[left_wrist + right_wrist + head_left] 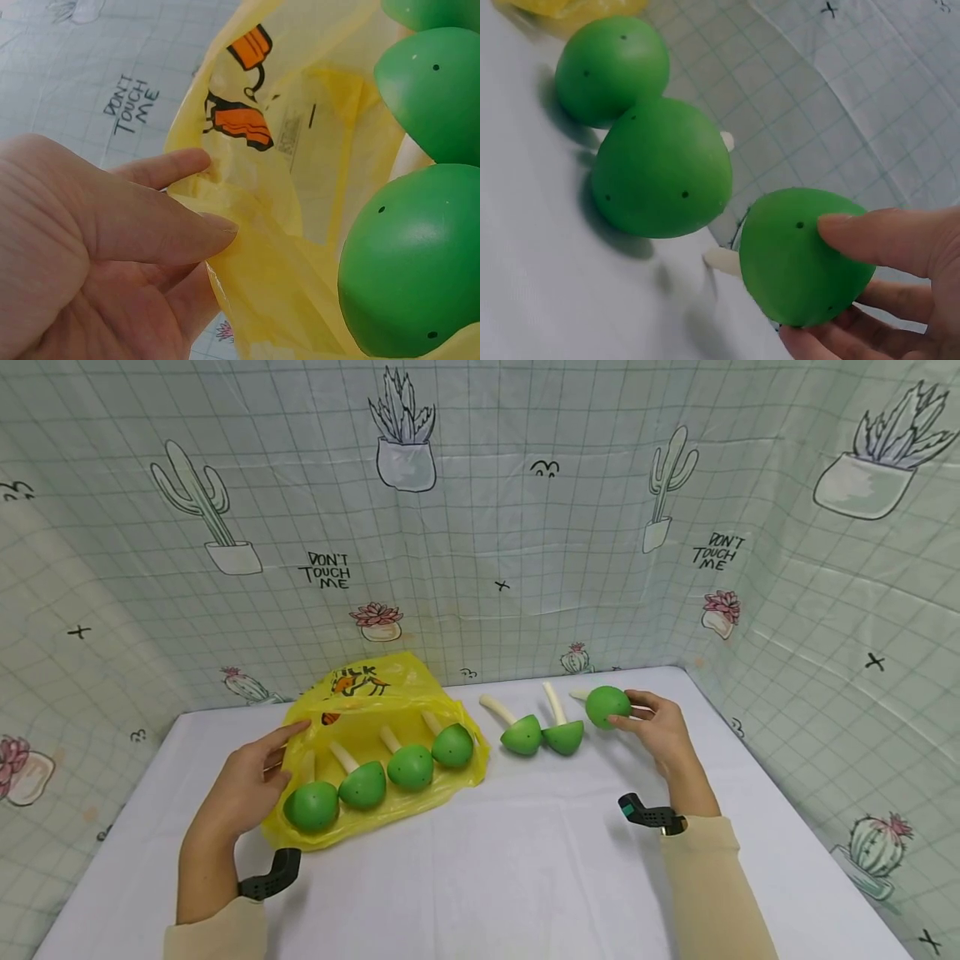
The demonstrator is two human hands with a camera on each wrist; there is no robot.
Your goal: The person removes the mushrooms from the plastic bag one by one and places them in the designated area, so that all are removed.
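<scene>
My left hand (251, 781) pinches the left edge of a yellow plastic bag (442, 797), thumb over the film and fingers behind it. Inside the bag's wide mouth lie several mushroom-shaped toys, each with a green dotted cap (363, 785) and a pale stem. At the right, my right hand (660, 727) grips another green mushroom-shaped toy (802, 259) by its cap, thumb on one side and fingers beneath. The held toy's pale stem points away to the left. Beside it on the table lie two more such toys, a left one (521, 735) and a right one (564, 737), caps close together.
A white cloth covers the table (480, 893). Behind it and at both sides hangs a grid-patterned curtain (480, 527) printed with potted plants. Each wrist wears a black camera mount, one on the left (272, 875) and one on the right (651, 814).
</scene>
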